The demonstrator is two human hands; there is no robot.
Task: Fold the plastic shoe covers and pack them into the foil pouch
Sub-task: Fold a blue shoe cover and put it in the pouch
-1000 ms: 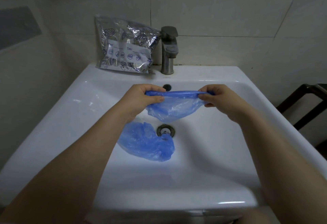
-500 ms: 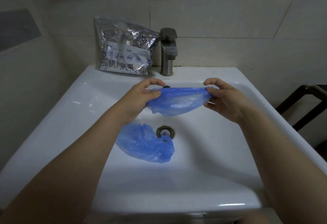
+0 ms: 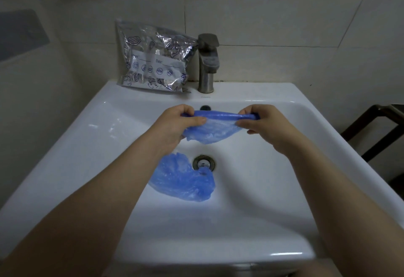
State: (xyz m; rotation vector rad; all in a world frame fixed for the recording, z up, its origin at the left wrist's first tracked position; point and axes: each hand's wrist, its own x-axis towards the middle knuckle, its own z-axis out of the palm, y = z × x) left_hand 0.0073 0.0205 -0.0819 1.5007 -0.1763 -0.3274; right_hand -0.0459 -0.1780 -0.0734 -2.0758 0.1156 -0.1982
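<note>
The left hand (image 3: 175, 121) and right hand (image 3: 260, 121) each pinch one end of a blue shoe cover (image 3: 211, 129) with curled fingers, holding it taut above the back of the sink (image 3: 273, 200); a neat fold probably needs the edge kept straight while the two ends come together. A second shoe cover (image 3: 181, 178) lies crumpled in the basin, touching the drain (image 3: 203, 163). The foil pouch (image 3: 153, 62) leans on the sink's back left corner beside the tap (image 3: 207, 62); its contents cannot be seen.

A white ceramic washbasin (image 3: 135, 145) carries everything. In its bowl a crumpled blue plastic shoe cover (image 3: 181, 178) lies at seven o'clock of the drain (image 3: 203, 163), its edge touching the drain rim. On the back ledge a silver foil pouch (image 3: 153, 60) leans against the wall at eleven o'clock, just beside the steel tap (image 3: 207, 62) at twelve.
</note>
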